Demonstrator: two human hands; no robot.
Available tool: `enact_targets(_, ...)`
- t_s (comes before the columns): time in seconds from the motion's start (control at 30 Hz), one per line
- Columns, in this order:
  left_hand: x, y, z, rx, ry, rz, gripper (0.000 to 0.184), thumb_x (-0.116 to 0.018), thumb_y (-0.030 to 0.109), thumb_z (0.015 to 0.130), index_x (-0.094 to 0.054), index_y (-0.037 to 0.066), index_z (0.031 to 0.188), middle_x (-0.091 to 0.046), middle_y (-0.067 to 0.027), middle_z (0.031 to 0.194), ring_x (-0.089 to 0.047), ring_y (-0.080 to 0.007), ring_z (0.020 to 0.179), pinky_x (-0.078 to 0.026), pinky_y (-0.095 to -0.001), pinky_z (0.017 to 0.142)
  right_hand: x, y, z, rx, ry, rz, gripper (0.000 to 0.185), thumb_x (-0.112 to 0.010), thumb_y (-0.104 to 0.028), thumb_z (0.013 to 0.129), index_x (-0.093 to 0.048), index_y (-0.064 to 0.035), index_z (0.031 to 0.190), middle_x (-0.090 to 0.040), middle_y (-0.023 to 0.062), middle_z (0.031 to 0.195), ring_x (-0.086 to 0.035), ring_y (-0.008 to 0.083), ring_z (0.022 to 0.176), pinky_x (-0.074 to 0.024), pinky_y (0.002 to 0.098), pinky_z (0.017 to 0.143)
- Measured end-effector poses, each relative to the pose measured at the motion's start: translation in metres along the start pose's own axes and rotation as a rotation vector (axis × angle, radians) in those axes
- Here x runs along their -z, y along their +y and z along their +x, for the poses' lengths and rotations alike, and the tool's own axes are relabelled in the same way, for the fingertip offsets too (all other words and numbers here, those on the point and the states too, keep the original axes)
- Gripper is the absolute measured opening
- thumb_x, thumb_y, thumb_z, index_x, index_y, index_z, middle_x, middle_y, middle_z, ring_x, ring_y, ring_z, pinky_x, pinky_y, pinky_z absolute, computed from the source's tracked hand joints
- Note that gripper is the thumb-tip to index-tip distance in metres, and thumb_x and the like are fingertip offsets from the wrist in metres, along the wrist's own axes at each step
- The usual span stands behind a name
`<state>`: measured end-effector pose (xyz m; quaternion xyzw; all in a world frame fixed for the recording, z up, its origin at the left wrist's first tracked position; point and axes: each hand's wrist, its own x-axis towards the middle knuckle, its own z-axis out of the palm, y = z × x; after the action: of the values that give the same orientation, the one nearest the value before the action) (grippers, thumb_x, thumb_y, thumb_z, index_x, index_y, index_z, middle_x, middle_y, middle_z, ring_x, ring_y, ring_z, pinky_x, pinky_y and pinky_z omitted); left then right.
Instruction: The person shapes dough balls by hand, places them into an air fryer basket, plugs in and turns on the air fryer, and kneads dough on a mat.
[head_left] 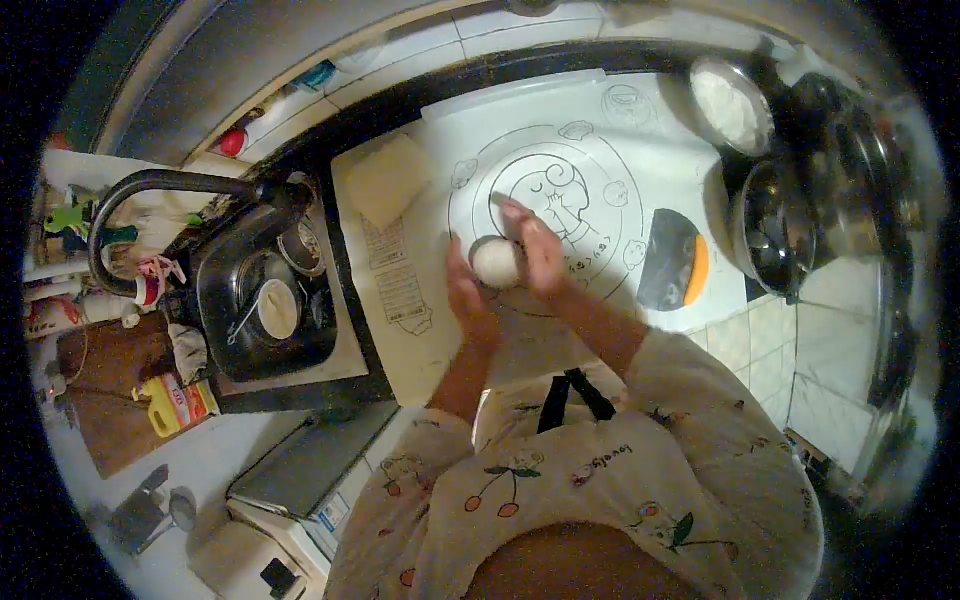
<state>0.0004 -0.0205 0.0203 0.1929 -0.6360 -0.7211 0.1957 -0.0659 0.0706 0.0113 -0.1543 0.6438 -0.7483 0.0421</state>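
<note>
While the left hand [468,292] and right hand [541,256] cup a pale dough ball [497,264] between their palms, light, even pressure from both sides should keep it round. Beneath the hands spreads a cartoon-printed mat [690,165], its lettering too small to read. Just right of the right hand lies an orange-handled scraper [672,262]; behind both hands, the patterned top [560,500] reads "lovely". Well left of the left hand, a yellow bottle's [168,408] label stays illegible.
</note>
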Motion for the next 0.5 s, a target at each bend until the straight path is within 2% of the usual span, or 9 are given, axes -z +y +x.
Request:
enact_targets(0.1, 0.012, -0.018, 0.022, 0.026, -0.099, 0.067, 0.058, -0.028, 0.042, 0.095, -0.033, -0.002, 0.133, -0.038, -0.015, 0.132, -0.039, -0.0268, 0.12, -0.027, -0.0356, 0.103, -0.009, 0.03, -0.036, 0.048, 0.083, 0.074, 0.042, -0.025, -0.02, 0.096, -0.045, 0.0081, 0.121, -0.045, 0.019, 0.128, -0.041, 0.0254, 0.12, -0.0289, 0.0322, 0.102)
enact_targets(0.13, 0.003, -0.031, 0.014, -0.016, -0.138, -0.111, 0.061, -0.029, 0.045, 0.094, -0.034, -0.002, 0.132, -0.041, -0.015, 0.13, -0.042, -0.0274, 0.117, -0.029, -0.0352, 0.101, -0.018, -0.001, -0.03, -0.112, 0.031, 0.058, 0.045, -0.024, -0.023, 0.097, -0.041, 0.0075, 0.124, -0.043, 0.0196, 0.13, -0.038, 0.0253, 0.122, -0.0281, 0.0326, 0.103)
enact_targets(0.2, 0.008, -0.041, 0.006, -0.151, -0.166, -0.065, 0.066, -0.029, 0.051, 0.092, -0.033, 0.0, 0.133, -0.042, -0.0143, 0.128, -0.043, -0.027, 0.115, -0.032, -0.0354, 0.099, -0.021, 0.004, -0.014, -0.178, 0.063, 0.189, 0.047, -0.023, -0.025, 0.097, -0.04, 0.0079, 0.125, -0.043, 0.0192, 0.13, -0.038, 0.0246, 0.122, -0.0284, 0.0329, 0.103)
enact_targets(0.27, 0.018, -0.044, 0.006, -0.343, -0.156, 0.362, 0.072, -0.028, 0.057, 0.09, -0.032, 0.0, 0.134, -0.039, -0.0128, 0.131, -0.042, -0.025, 0.117, -0.032, -0.0367, 0.099, -0.02, 0.011, -0.004, -0.213, 0.072, 0.279, 0.047, -0.022, -0.026, 0.097, -0.039, 0.0084, 0.125, -0.043, 0.0185, 0.13, -0.039, 0.0241, 0.122, -0.0285, 0.0331, 0.103)
enact_targets(0.37, 0.012, -0.035, 0.022, -0.028, -0.115, -0.263, 0.061, -0.021, 0.043, 0.094, -0.03, -0.003, 0.134, -0.031, -0.0168, 0.139, -0.031, -0.0278, 0.127, -0.021, -0.0365, 0.106, -0.001, 0.025, -0.008, -0.231, 0.037, 0.323, 0.047, -0.022, -0.024, 0.098, -0.038, 0.009, 0.126, -0.043, 0.0171, 0.129, -0.041, 0.0236, 0.12, -0.0283, 0.0333, 0.103)
enact_targets(0.4, 0.002, -0.014, 0.027, 0.129, -0.084, -0.47, 0.062, -0.021, 0.045, 0.094, -0.031, -0.001, 0.134, -0.032, -0.0166, 0.138, -0.034, -0.0283, 0.125, -0.023, -0.0373, 0.105, -0.001, 0.009, -0.009, -0.159, -0.01, 0.147, 0.047, -0.022, -0.026, 0.098, -0.039, 0.009, 0.125, -0.045, 0.0165, 0.128, -0.041, 0.0237, 0.119, -0.0282, 0.0331, 0.103)
enact_targets(0.47, 0.0, -0.013, 0.026, -0.008, -0.095, -0.204, 0.062, -0.02, 0.045, 0.094, -0.032, -0.002, 0.133, -0.033, -0.0178, 0.138, -0.034, -0.0297, 0.125, -0.024, -0.038, 0.105, -0.015, 0.01, -0.013, -0.131, -0.012, 0.053, 0.048, -0.022, -0.027, 0.098, -0.039, 0.009, 0.125, -0.045, 0.016, 0.127, -0.042, 0.0234, 0.119, -0.0284, 0.033, 0.103)
enact_targets(0.5, 0.003, -0.029, 0.023, -0.299, -0.133, 0.269, 0.061, -0.02, 0.041, 0.095, -0.033, -0.005, 0.132, -0.032, -0.0192, 0.138, -0.031, -0.0306, 0.128, -0.022, -0.0378, 0.106, -0.02, 0.011, -0.012, -0.111, -0.013, 0.011, 0.049, -0.022, -0.028, 0.098, -0.039, 0.009, 0.125, -0.046, 0.0157, 0.126, -0.042, 0.0233, 0.118, -0.0285, 0.0329, 0.102)
